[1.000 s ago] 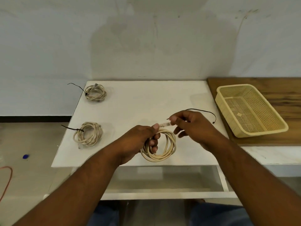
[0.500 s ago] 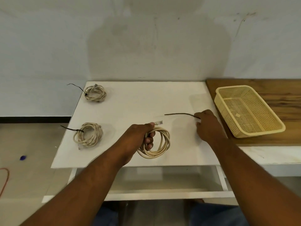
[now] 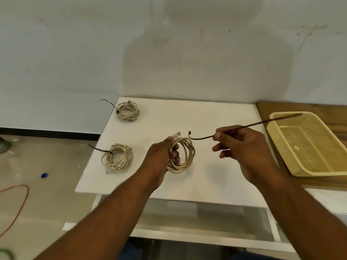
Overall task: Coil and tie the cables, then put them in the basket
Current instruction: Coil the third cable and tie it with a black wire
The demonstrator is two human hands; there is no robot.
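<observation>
My left hand (image 3: 161, 156) grips a beige coiled cable (image 3: 185, 155) held upright over the white table (image 3: 206, 117), its clear plug sticking up by my thumb. My right hand (image 3: 242, 147) pinches a black cable tie (image 3: 262, 121) just right of the coil; its hooked end points toward the coil and its long tail reaches over the basket. Two more beige coils lie on the table's left side, each bound with a black tie: a near tied coil (image 3: 117, 156) and a far tied coil (image 3: 128, 110). The yellow mesh basket (image 3: 281, 143) sits empty at the right.
The basket rests on a wooden board (image 3: 300, 108) beside the white table. A plain wall stands right behind the table. On the floor at the left lie an orange cord (image 3: 20, 201) and a small blue cap (image 3: 44, 175). A lower shelf (image 3: 187, 220) shows beneath the tabletop.
My right hand let go of the cable's plug end, reached to the table by the basket, picked up the black tie and lifted it toward the coil. My left hand kept the coil.
</observation>
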